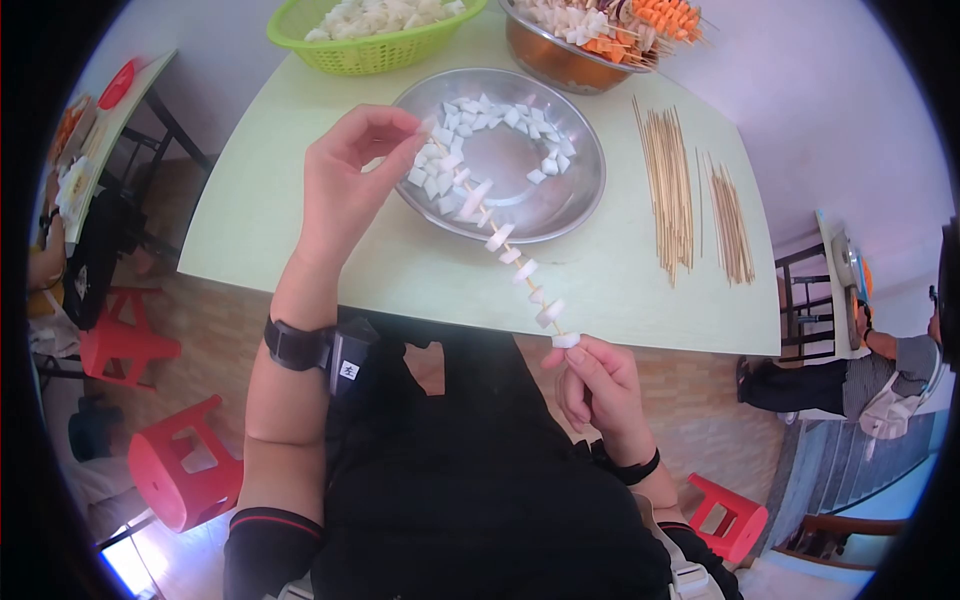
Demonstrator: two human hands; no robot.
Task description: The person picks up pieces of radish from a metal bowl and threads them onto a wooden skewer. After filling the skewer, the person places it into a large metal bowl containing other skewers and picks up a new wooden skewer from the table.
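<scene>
A wooden skewer threaded with several white pieces (500,237) slants between my hands, over the near side of a round steel plate (590,190). My left hand (365,165) pinches its upper end above the plate's left side. My right hand (600,385) is closed at the lower end, thumb and finger at the last white piece (566,341), just past the table's near edge. Cut white chunks (510,117) lie in the plate, mostly along its left and far sides.
On the pale green table (260,200) stand a green basket (350,60) of white pieces and a steel bowl (560,65) of filled skewers. Bare skewers (668,190) lie at the right. Red stools (185,465) stand on the floor. Other people (880,375) are at both sides.
</scene>
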